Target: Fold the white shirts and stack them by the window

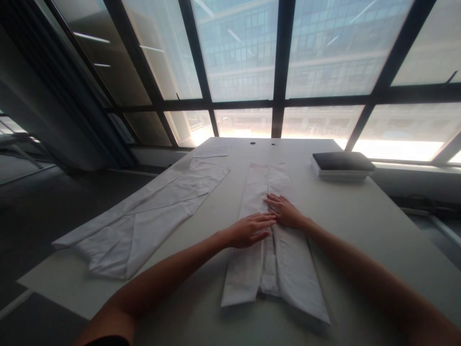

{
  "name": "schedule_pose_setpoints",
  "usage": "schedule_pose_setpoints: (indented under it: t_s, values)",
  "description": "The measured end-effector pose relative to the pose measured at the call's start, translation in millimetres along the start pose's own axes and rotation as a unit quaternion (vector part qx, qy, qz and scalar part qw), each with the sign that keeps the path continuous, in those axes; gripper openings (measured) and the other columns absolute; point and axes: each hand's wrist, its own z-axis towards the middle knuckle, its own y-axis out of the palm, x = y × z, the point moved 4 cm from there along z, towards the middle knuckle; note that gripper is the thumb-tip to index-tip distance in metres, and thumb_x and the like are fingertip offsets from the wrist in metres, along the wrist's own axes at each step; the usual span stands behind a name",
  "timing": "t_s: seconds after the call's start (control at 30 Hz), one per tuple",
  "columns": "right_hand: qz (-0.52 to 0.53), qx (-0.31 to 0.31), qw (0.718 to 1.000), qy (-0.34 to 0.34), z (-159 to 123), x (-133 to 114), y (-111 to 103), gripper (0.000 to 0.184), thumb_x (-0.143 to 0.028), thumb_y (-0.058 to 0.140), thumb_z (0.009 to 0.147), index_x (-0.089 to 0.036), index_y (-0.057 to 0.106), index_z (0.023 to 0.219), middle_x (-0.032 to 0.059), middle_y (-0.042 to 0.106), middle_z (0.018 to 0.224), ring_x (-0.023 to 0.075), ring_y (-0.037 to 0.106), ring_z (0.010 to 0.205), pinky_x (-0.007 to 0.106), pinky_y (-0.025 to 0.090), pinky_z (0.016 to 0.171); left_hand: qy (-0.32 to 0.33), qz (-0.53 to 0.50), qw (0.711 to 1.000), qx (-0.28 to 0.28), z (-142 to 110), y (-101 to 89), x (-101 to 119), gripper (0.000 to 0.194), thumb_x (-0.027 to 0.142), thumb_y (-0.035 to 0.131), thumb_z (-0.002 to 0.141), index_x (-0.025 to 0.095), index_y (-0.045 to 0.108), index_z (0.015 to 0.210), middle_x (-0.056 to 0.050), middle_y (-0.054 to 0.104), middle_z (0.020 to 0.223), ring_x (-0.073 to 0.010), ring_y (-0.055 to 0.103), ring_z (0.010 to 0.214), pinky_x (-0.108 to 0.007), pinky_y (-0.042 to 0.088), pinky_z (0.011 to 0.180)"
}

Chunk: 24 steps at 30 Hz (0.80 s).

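Note:
A white garment point(297, 269) lies before me on the table, its two sides folded inward into long panels that meet near the middle. Lower down, the panels spread apart and a strip of inner cloth shows between them. My left hand point(250, 229) rests on the left panel, fingers stretched toward the middle seam. Just beyond it, my right hand point(283, 210) lies flat on the cloth with its fingers spread across the seam. The fingertips of the two hands are close together. Neither hand grips anything.
Another white garment point(158, 211), loosely folded and wrinkled, lies to the left, reaching over the white table's point(360, 240) left edge. Printed paper point(212, 150) sits behind it. A dark-topped stack point(342, 166) stands at the far right. Large windows and a dark curtain point(82, 81) lie beyond.

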Motion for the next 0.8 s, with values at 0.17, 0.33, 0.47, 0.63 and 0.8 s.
schedule_pose_setpoints:
  t_s: [0.17,0.33,0.47,0.63,0.8]
  values:
    - [-0.012,0.006,1.000,0.011,1.4,11.9,4.9,0.063,-0.019,0.048,0.090,-0.011,0.043,0.152,0.0163,0.036,0.160,0.0244,0.031,0.149,0.045,0.023,0.122,0.005,0.078,0.997,-0.018,20.1,33.8,-25.8,0.064,0.048,0.044,0.104,0.018,0.030,0.159,-0.012,0.012,0.168,-0.0263,0.009,0.155,-0.046,0.014,0.125]
    - [-0.055,0.029,0.993,0.101,6.0,22.6,4.4,0.056,-0.027,0.037,0.099,-0.012,0.042,0.153,0.0163,0.035,0.160,0.0273,0.026,0.151,0.052,0.021,0.121,0.017,0.106,0.993,-0.049,13.9,40.5,-21.5,0.067,0.055,0.038,0.104,0.020,0.026,0.160,-0.012,0.014,0.168,-0.0293,0.004,0.155,-0.049,0.010,0.125]
    - [-0.048,0.020,0.994,0.100,5.0,22.9,1.9,0.055,-0.031,0.035,0.101,-0.011,0.042,0.153,0.0156,0.035,0.161,0.0271,0.026,0.151,0.052,0.020,0.122,0.023,0.110,0.992,-0.051,13.4,38.1,-20.4,0.066,0.056,0.039,0.104,0.022,0.030,0.159,-0.010,0.021,0.167,-0.0317,0.007,0.155,-0.051,0.011,0.125]
    - [0.023,0.009,1.000,0.007,6.8,9.0,-5.3,0.054,-0.035,0.028,0.105,-0.019,0.040,0.155,0.0095,0.032,0.163,0.0210,0.022,0.152,0.048,0.018,0.123,0.024,0.112,0.993,-0.035,15.1,36.4,-18.3,0.062,0.054,0.042,0.103,0.026,0.032,0.158,-0.007,0.028,0.165,-0.0312,0.014,0.154,-0.051,0.013,0.124]
    - [0.033,-0.107,0.988,-0.108,32.4,2.2,-0.3,0.053,-0.042,0.033,0.105,-0.030,0.036,0.157,0.0018,0.029,0.164,0.0238,0.014,0.154,0.055,0.009,0.123,0.030,0.121,0.992,-0.014,15.6,34.2,-15.4,0.062,0.053,0.047,0.102,0.027,0.036,0.157,-0.009,0.035,0.162,-0.0321,0.023,0.151,-0.050,0.013,0.125]
